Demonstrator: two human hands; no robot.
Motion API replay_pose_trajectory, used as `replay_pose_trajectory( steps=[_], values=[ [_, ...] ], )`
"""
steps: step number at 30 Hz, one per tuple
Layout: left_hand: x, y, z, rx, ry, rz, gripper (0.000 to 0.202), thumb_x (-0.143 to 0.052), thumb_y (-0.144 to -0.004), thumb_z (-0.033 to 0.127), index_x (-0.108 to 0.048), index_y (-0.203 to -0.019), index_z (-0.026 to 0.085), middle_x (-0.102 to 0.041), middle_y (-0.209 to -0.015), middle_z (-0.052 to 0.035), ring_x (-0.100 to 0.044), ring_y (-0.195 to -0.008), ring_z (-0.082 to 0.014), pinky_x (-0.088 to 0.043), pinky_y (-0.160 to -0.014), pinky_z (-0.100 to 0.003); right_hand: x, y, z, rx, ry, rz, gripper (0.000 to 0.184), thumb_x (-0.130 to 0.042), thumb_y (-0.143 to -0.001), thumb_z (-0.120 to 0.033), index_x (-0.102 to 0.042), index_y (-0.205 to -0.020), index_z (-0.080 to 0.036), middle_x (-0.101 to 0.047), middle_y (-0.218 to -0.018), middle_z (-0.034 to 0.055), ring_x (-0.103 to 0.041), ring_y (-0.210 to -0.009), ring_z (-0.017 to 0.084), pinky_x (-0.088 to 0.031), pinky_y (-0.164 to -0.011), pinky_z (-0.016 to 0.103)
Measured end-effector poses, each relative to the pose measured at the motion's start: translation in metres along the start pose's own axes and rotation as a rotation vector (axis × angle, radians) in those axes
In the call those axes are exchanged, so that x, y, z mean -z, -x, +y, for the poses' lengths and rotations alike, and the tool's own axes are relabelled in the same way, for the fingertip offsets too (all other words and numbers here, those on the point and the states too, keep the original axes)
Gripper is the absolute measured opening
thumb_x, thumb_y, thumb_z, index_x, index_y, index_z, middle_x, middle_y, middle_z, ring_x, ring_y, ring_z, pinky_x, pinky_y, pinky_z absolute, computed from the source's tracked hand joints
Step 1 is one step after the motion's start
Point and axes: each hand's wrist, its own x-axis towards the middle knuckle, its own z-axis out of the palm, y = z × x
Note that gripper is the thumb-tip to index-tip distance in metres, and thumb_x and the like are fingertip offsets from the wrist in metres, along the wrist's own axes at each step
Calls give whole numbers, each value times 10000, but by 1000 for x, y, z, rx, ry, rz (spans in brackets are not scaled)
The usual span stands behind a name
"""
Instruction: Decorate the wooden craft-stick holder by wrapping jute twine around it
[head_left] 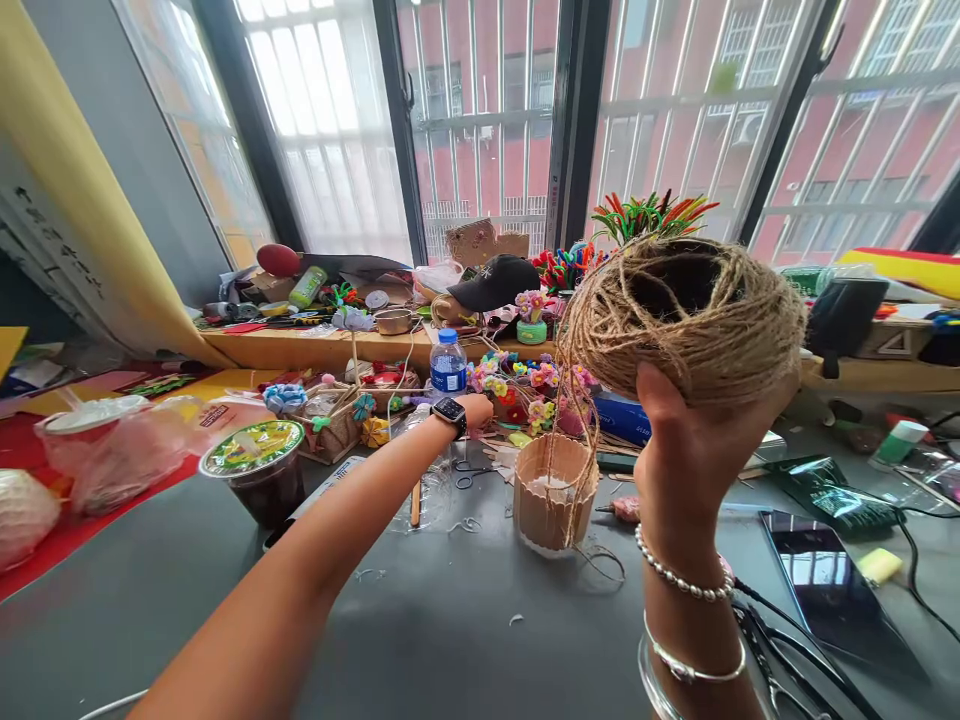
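A large ball of jute twine (pixel 697 345) with a dark hollow in its top is held up in my right hand (pixel 686 435), thumb pressed on its near side. Loose strands hang from it into and over a small cup (pixel 553 505) faced with scalloped wooden strips, standing on the table. My left hand (pixel 478 412) reaches far across the table, next to several colourful handmade flowers (pixel 541 415) and behind a water bottle's front line. Its fingers are turned away and hidden, so I cannot make out a grip. Small black scissors (pixel 474 474) lie just below it.
A lidded drink cup (pixel 255 465) stands at left, near a plastic-bagged cup (pixel 97 450). The blue-capped water bottle (pixel 448 365) is at the back. A phone (pixel 836 590), cables and larger black scissors (pixel 780 660) lie at right. A cluttered ledge (pixel 300 347) runs below the windows.
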Motion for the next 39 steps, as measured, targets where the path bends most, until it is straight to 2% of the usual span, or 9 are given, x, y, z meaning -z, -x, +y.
replay_pose_trajectory(
  steps=[4,9,12,14,16,20,26,35,39],
  values=[
    [9,21,2,-17,10,37,223,-519,-862,268,-572,-1037,140,-594,-1062,-75,-586,-920,-170,-491,-802,-375,2,-1,2,39,-4,5,807,-619,-689,-338,-175,-1320,-101,-288,-1365,148,-293,-1288,256,-328,-1040,432],
    [22,89,4,-44,65,81,275,-539,-833,341,-622,-1028,167,-642,-1046,-85,-605,-947,-193,-462,-819,-280,4,-4,6,62,-87,36,812,-669,-643,-267,-230,-1298,-72,-331,-1329,153,-343,-1255,250,-364,-1013,418],
    [15,137,4,-7,80,101,482,-623,-740,438,-573,-1146,183,-608,-1141,-108,-589,-1010,-251,-468,-824,-309,4,-5,10,72,-101,49,814,-675,-637,-282,-238,-1290,-70,-345,-1328,153,-354,-1253,237,-385,-1006,399],
    [4,161,6,56,48,161,582,-700,-678,354,-524,-1213,204,-559,-1226,-120,-551,-1083,-281,-454,-870,-350,4,-5,11,70,-106,49,813,-674,-638,-285,-234,-1288,-75,-327,-1352,159,-328,-1275,238,-388,-1005,395],
    [-7,176,9,49,30,175,525,-648,-727,189,-509,-1231,240,-512,-1292,-105,-540,-1110,-255,-440,-903,-352,3,-3,11,58,-97,38,812,-669,-643,-275,-226,-1300,-96,-302,-1378,156,-309,-1289,243,-384,-1005,406],
    [-21,182,8,54,-18,215,553,-420,-751,-53,-539,-1203,242,-523,-1284,-94,-559,-1092,-212,-446,-904,-338,1,0,5,25,-71,-1,790,-662,-663,-265,-239,-1316,-125,-303,-1377,143,-334,-1274,249,-383,-1007,435],
    [-28,174,-11,184,-94,257,673,-329,-699,-137,-512,-1231,233,-501,-1312,-95,-541,-1125,-224,-480,-861,-339,0,2,2,12,-163,16,832,-722,-606,-206,-274,-1304,-129,-311,-1372,129,-325,-1272,262,-389,-1011,430],
    [-39,156,-26,229,-23,349,647,-381,-709,-107,-480,-1249,237,-492,-1320,-94,-527,-1141,-221,-447,-920,-364,3,2,7,-9,-171,12,819,-703,-621,-242,-279,-1315,-141,-324,-1371,125,-322,-1275,266,-375,-1016,429],
    [-26,156,-12,170,165,504,497,-493,-803,129,-420,-1288,206,-461,-1338,-115,-470,-1196,-238,-390,-987,-405,3,1,4,-93,-227,-23,871,-706,-607,-263,-257,-1347,-168,-363,-1346,113,-356,-1254,273,-353,-1027,453]
  ],
)
